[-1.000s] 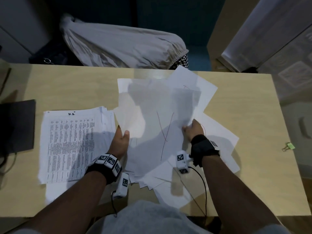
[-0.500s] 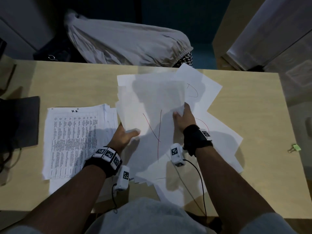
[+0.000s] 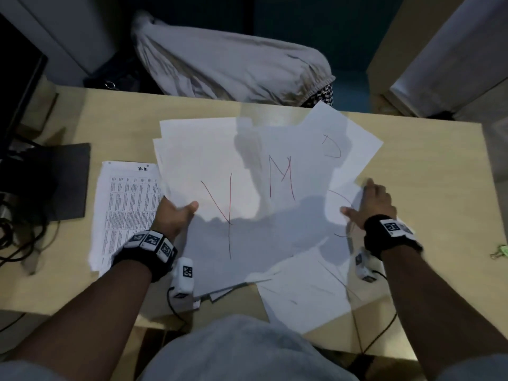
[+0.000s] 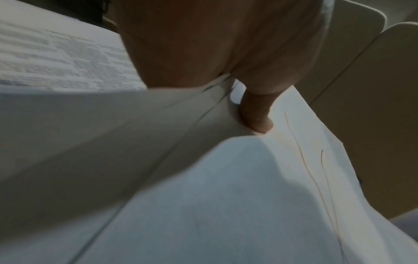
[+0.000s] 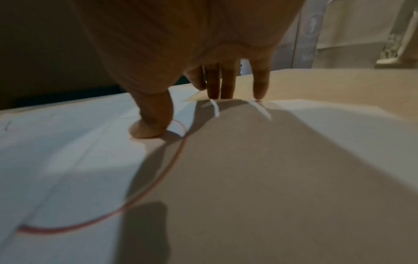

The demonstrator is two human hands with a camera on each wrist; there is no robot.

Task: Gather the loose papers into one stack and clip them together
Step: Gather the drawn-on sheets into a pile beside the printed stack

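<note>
At the far left of the light wooden table (image 3: 428,171) lies a flat black rectangular pad (image 3: 63,180) with dark cables (image 3: 16,232) trailing beside it. Just to its right rests a squared stack of printed white sheets with dense black text (image 3: 129,210), flat on the table surface. The left hand (image 3: 173,218) sits at the right edge of that printed stack and grasps the left edge of several loose white paper sheets marked with red pen strokes (image 3: 247,188); the left wrist view shows the thumb (image 4: 255,114) pressed on top of the sheets with their edges lifted and fanned against the palm, the other fingers hidden beneath. The loose sheets overlap untidily across the centre of the table, their corners pointing in different directions, and one sheet overhangs the near table edge. The right hand (image 3: 376,202) rests at the right edge of this spread, released and holding nothing, with its fingers extended; the right wrist view shows the fingertips (image 5: 260,89) touching down at the far border of a sheet and the thumb (image 5: 151,123) pressing on the paper beside a curved red line. Well apart from the papers, near the right table edge, lies a small green binder clip with wire handles (image 3: 499,252), untouched. Beyond the far table edge sits a bundle of crumpled grey cloth (image 3: 233,67).
</note>
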